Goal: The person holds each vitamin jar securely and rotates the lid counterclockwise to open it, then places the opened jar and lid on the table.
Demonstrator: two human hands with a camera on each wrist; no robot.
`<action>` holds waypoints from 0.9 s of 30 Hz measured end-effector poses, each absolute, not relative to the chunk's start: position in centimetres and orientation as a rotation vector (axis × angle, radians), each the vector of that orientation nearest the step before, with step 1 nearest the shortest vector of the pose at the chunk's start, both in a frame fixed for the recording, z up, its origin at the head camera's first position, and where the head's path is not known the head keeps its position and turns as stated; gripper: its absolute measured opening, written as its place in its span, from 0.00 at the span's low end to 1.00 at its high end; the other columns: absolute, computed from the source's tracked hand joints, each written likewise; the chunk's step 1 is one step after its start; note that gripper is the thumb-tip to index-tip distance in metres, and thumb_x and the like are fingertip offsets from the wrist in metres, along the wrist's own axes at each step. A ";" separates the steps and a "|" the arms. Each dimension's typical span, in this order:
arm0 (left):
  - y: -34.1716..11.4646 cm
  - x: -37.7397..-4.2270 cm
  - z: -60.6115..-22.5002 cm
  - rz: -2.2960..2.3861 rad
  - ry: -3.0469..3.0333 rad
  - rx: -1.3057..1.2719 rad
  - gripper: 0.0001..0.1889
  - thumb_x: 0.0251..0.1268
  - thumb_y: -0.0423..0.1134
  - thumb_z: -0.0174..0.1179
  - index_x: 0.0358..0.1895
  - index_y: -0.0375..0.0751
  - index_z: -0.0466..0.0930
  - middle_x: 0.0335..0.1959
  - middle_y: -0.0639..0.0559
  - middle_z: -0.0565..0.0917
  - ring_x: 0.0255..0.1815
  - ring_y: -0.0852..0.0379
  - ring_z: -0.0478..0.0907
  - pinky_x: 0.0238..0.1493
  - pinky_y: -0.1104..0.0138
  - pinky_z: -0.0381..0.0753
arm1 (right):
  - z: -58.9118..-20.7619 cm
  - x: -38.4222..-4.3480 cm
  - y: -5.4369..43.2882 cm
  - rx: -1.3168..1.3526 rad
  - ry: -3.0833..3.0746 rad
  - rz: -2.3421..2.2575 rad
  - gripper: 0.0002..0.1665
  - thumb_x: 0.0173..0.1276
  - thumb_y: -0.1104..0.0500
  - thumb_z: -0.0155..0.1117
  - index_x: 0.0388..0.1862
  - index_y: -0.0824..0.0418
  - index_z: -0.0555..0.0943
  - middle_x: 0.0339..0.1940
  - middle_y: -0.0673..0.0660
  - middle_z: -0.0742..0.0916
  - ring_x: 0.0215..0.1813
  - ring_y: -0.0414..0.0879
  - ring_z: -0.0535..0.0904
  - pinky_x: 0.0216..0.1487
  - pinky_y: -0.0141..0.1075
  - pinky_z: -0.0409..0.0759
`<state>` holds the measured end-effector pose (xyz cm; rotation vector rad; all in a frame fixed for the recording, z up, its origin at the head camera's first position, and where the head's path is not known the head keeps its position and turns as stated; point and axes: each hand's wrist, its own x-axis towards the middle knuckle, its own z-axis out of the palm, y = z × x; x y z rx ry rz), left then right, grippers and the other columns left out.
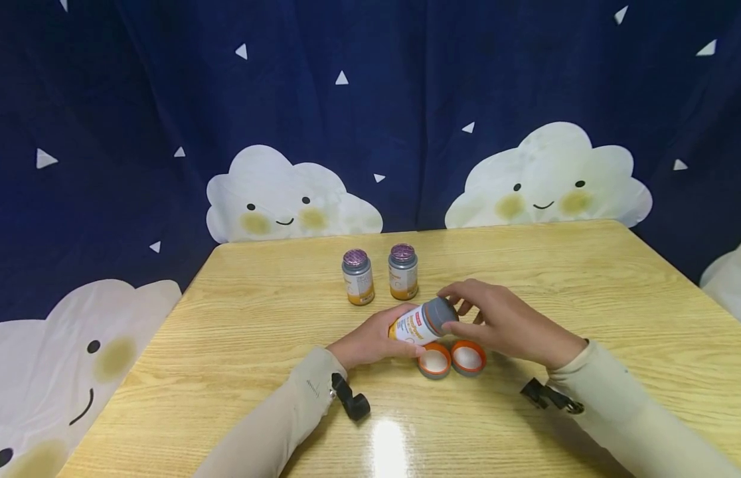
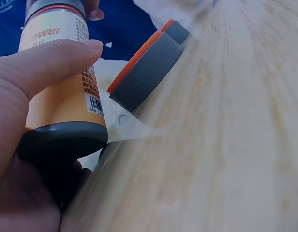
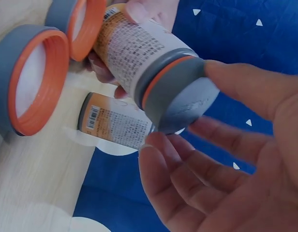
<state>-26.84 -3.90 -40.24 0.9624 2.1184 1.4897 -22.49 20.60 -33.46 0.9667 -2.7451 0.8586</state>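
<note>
A supplement bottle (image 1: 413, 326) with a white and orange label lies tilted in my left hand (image 1: 370, 340), which grips its body with the thumb across the label. Its grey screw cap (image 1: 441, 314) has an orange band and sits on the neck. My right hand (image 1: 504, 322) holds that cap by its edge, thumb on one side and fingertips on the other, as the right wrist view shows. Just below the bottle, two loose caps (image 1: 434, 362) lie on the table with their orange rims and white linings facing up.
Two more bottles of the same kind, a left one (image 1: 358, 282) and a right one (image 1: 403, 275), stand uncapped with purple foil seals on top. They are behind my hands on the wooden table (image 1: 257, 299). A dark blue curtain (image 1: 406, 99) with clouds hangs behind.
</note>
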 end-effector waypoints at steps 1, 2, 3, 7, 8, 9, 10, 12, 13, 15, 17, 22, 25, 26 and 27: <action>-3.9 -26.8 -40.2 1.488 2.119 0.960 0.29 0.58 0.34 0.68 0.63 0.48 0.70 0.44 0.54 0.80 0.41 0.61 0.76 0.44 0.68 0.77 | -33.4 -22.5 20.7 0.999 -2.727 0.856 0.24 0.61 0.55 0.72 0.55 0.56 0.77 0.47 0.47 0.82 0.44 0.44 0.79 0.38 0.36 0.81; -3.9 -26.8 -40.2 1.487 2.120 0.958 0.29 0.58 0.34 0.68 0.63 0.48 0.70 0.44 0.54 0.80 0.41 0.61 0.76 0.44 0.68 0.76 | -33.4 -22.4 20.7 1.026 -2.709 0.850 0.26 0.60 0.58 0.73 0.57 0.56 0.76 0.48 0.48 0.82 0.45 0.46 0.79 0.38 0.36 0.81; -3.9 -26.8 -40.2 1.486 2.122 0.958 0.29 0.58 0.34 0.68 0.63 0.48 0.70 0.44 0.54 0.80 0.42 0.61 0.76 0.45 0.68 0.76 | -33.4 -22.4 20.7 1.042 -2.698 0.847 0.27 0.59 0.59 0.73 0.58 0.56 0.76 0.50 0.48 0.82 0.46 0.46 0.79 0.39 0.37 0.81; -3.9 -26.8 -40.2 1.487 2.118 0.956 0.29 0.58 0.34 0.68 0.64 0.48 0.70 0.44 0.54 0.80 0.41 0.61 0.76 0.44 0.68 0.77 | -33.3 -22.3 20.5 0.977 -2.719 0.847 0.29 0.61 0.52 0.71 0.60 0.56 0.75 0.52 0.49 0.81 0.48 0.46 0.78 0.39 0.38 0.81; -3.9 -26.8 -40.1 1.486 2.118 0.958 0.29 0.58 0.34 0.68 0.64 0.48 0.70 0.44 0.54 0.80 0.41 0.61 0.76 0.44 0.68 0.77 | -33.4 -22.2 20.4 0.935 -2.735 0.850 0.29 0.62 0.48 0.70 0.59 0.56 0.75 0.51 0.49 0.82 0.47 0.46 0.78 0.39 0.38 0.80; -3.9 -26.8 -40.1 1.488 2.117 0.958 0.29 0.58 0.33 0.68 0.64 0.48 0.70 0.44 0.54 0.80 0.41 0.61 0.76 0.44 0.68 0.77 | -33.4 -22.2 20.4 0.889 -2.749 0.848 0.30 0.63 0.45 0.69 0.59 0.56 0.75 0.50 0.49 0.82 0.46 0.45 0.78 0.39 0.38 0.80; -3.9 -26.7 -40.1 1.488 2.118 0.959 0.29 0.58 0.33 0.68 0.64 0.48 0.70 0.43 0.54 0.80 0.40 0.61 0.76 0.43 0.69 0.77 | -33.4 -22.2 20.3 0.841 -2.763 0.847 0.30 0.63 0.41 0.67 0.58 0.57 0.76 0.48 0.49 0.83 0.45 0.44 0.78 0.38 0.38 0.79; -3.9 -26.8 -40.1 1.485 2.123 0.962 0.29 0.58 0.34 0.68 0.63 0.48 0.70 0.43 0.54 0.80 0.40 0.61 0.76 0.43 0.69 0.77 | -33.4 -22.2 20.2 0.759 -2.779 0.841 0.30 0.64 0.37 0.64 0.54 0.57 0.78 0.42 0.49 0.84 0.40 0.42 0.79 0.37 0.37 0.78; -3.9 -26.8 -40.1 1.484 2.126 0.962 0.29 0.58 0.34 0.68 0.63 0.48 0.70 0.43 0.54 0.80 0.40 0.61 0.76 0.44 0.69 0.76 | -33.4 -22.2 20.2 0.731 -2.785 0.835 0.29 0.64 0.36 0.63 0.51 0.57 0.80 0.39 0.48 0.84 0.38 0.41 0.79 0.35 0.36 0.77; -3.8 -26.8 -40.1 1.483 2.129 0.962 0.29 0.57 0.34 0.68 0.63 0.49 0.70 0.43 0.54 0.80 0.41 0.61 0.76 0.44 0.68 0.76 | -33.5 -22.2 20.1 0.698 -2.790 0.815 0.26 0.65 0.36 0.62 0.46 0.56 0.82 0.34 0.46 0.83 0.33 0.39 0.77 0.33 0.35 0.76; -3.8 -26.8 -40.2 1.478 2.131 0.963 0.29 0.58 0.35 0.68 0.63 0.50 0.70 0.43 0.54 0.80 0.41 0.61 0.76 0.44 0.68 0.77 | -33.5 -22.3 20.1 0.695 -2.794 0.812 0.22 0.65 0.37 0.62 0.42 0.54 0.83 0.30 0.45 0.82 0.30 0.37 0.77 0.31 0.34 0.75; -3.8 -26.8 -40.2 1.474 2.132 0.968 0.29 0.58 0.35 0.68 0.63 0.49 0.71 0.43 0.54 0.80 0.40 0.61 0.76 0.43 0.68 0.77 | -33.6 -22.5 20.1 0.751 -2.794 0.833 0.19 0.65 0.38 0.62 0.40 0.51 0.82 0.30 0.43 0.82 0.31 0.36 0.77 0.32 0.33 0.76; -3.8 -26.8 -40.1 1.479 2.131 0.964 0.29 0.57 0.34 0.68 0.63 0.49 0.71 0.43 0.54 0.80 0.40 0.61 0.76 0.43 0.69 0.77 | -33.5 -22.4 20.3 0.812 -2.789 0.846 0.18 0.64 0.41 0.65 0.44 0.52 0.81 0.35 0.43 0.83 0.35 0.38 0.78 0.34 0.35 0.78; -3.8 -26.8 -40.1 1.484 2.126 0.962 0.29 0.57 0.34 0.68 0.63 0.49 0.71 0.43 0.54 0.80 0.40 0.61 0.76 0.43 0.69 0.77 | -33.4 -22.4 20.4 0.842 -2.784 0.845 0.18 0.64 0.43 0.67 0.46 0.53 0.80 0.37 0.44 0.83 0.37 0.40 0.79 0.36 0.36 0.79; -3.8 -27.0 -40.5 1.487 2.123 0.963 0.29 0.57 0.34 0.68 0.63 0.50 0.71 0.43 0.54 0.80 0.40 0.60 0.76 0.43 0.68 0.77 | -33.4 -22.4 20.5 0.873 -2.779 0.844 0.19 0.63 0.46 0.69 0.49 0.53 0.80 0.40 0.44 0.83 0.40 0.40 0.79 0.37 0.37 0.80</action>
